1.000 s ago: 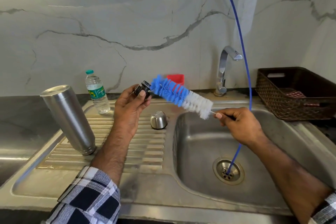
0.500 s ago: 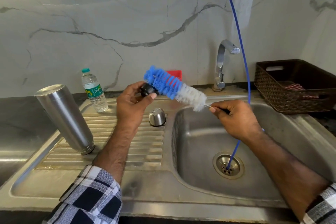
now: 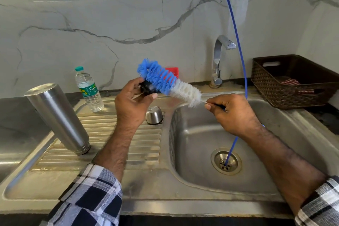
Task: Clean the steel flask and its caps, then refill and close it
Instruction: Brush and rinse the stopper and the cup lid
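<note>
My left hand (image 3: 131, 102) grips a small black inner cap (image 3: 147, 87) above the drainboard. My right hand (image 3: 233, 112) holds the thin handle of a blue and white bottle brush (image 3: 165, 80), whose blue bristles press against the cap. The steel flask (image 3: 56, 117) stands upside down and tilted on the drainboard (image 3: 102, 143) at the left. A steel outer cap (image 3: 154, 115) sits mouth down on the drainboard, just below my left hand.
A small plastic water bottle (image 3: 89, 90) stands at the back of the drainboard. The sink basin (image 3: 207, 152) lies at right, with a blue hose (image 3: 236, 42) running into its drain. Behind are a tap (image 3: 219, 60), a red object (image 3: 172, 70) and a brown basket (image 3: 293, 80).
The brush has slid further left across the black cap, so its blue end now sticks out beyond my left hand. Both hands stay at about the same place.
</note>
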